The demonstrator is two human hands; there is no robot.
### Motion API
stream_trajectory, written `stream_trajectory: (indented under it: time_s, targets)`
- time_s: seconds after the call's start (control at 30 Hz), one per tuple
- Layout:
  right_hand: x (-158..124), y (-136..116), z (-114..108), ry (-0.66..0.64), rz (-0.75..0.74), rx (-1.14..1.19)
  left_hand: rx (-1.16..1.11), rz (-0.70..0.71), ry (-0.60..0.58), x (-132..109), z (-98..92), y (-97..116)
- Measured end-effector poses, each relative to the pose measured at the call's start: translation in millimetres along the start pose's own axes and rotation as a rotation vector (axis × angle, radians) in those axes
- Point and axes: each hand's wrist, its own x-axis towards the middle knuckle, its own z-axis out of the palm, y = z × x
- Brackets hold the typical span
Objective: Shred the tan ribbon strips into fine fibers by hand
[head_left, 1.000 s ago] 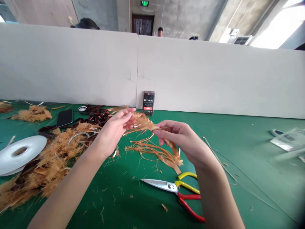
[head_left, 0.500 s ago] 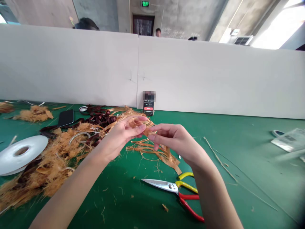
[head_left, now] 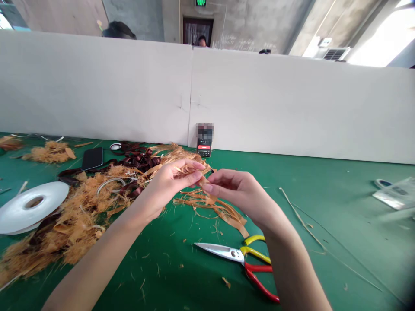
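My left hand (head_left: 170,185) and my right hand (head_left: 240,192) meet above the green table mat (head_left: 324,259), their fingertips almost touching. Both pinch a frayed strip of orange-tan plant fibre (head_left: 207,192), whose shredded lower end (head_left: 223,209) trails onto the mat. Below my right hand lie kitchen shears (head_left: 223,252) with red and yellow handles, closed. A large heap of loose tan fibre (head_left: 71,220) spreads to the left of my left forearm, with dark brown ribbon (head_left: 139,160) behind it.
A white tape roll (head_left: 34,205) and a black smartphone (head_left: 92,158) lie at left. A second phone (head_left: 205,147) stands against the white partition (head_left: 285,99). Long dry stalks (head_left: 304,224) and a plastic packet (head_left: 395,196) lie at right. A person (head_left: 202,41) is beyond the partition.
My left hand has moved right, closer to my right hand, and the fibre strip is now pinched between the fingertips of both hands. The view has shifted slightly.
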Motion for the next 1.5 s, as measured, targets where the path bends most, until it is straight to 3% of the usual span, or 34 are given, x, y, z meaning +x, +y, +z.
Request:
stream_trajectory:
  time_s: [0.17,0.47,0.6,0.67,0.8,0.87,1.1,1.5]
  targets:
    - [3,1,8,0.053,-0.025,0.001,-0.107,-0.003,0.001,0,-6.4,1]
    - [3,2,3,0.13,-0.032,0.122,-0.28,0.086,0.316,9,-23.9,1]
    - [3,1,5,0.166,-0.024,0.168,-0.181,0.126,0.42,9,-19.9,0]
    - [3,0,6,0.165,-0.026,0.173,-0.031,0.118,0.333,6,-16.2,1]
    - [3,0,5,0.17,-0.032,0.165,0.251,0.091,0.006,-2,-8.6,5]
    - [3,0,5,0.171,-0.028,0.164,0.293,0.106,-0.046,-4,-5.1,3]
    - [1,-2,6,0.152,-0.015,0.168,0.302,0.199,-0.043,0,-3.5,-10]
    - [0,-3,5,0.158,-0.032,0.146,0.384,0.149,0.057,-1,-11.6,4]
